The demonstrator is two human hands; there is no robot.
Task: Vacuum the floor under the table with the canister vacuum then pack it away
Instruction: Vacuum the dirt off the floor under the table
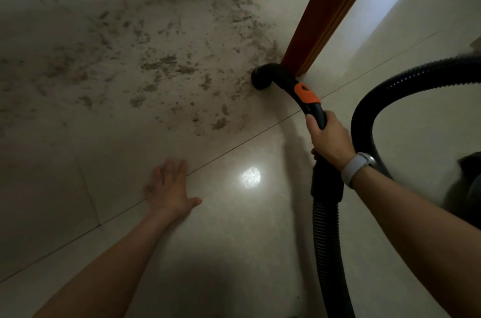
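Right hand (328, 141) grips the vacuum handle (309, 101), nozzle (261, 77) touching the floor just beside the near table leg (325, 13); the dirt (166, 65) spreads left of that leg, so the sweep likely runs leftward; left hand (169, 187) rests flat, fingers spread, farther from the leg.

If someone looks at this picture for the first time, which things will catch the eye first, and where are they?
The grey dust spread over the tiled floor in the middle stands out first, between the two wooden table legs at the top. Next comes the black vacuum nozzle, mouth down at the foot of the nearer leg, its handle gripped by the right hand. The left hand lies flat on the floor lower down.
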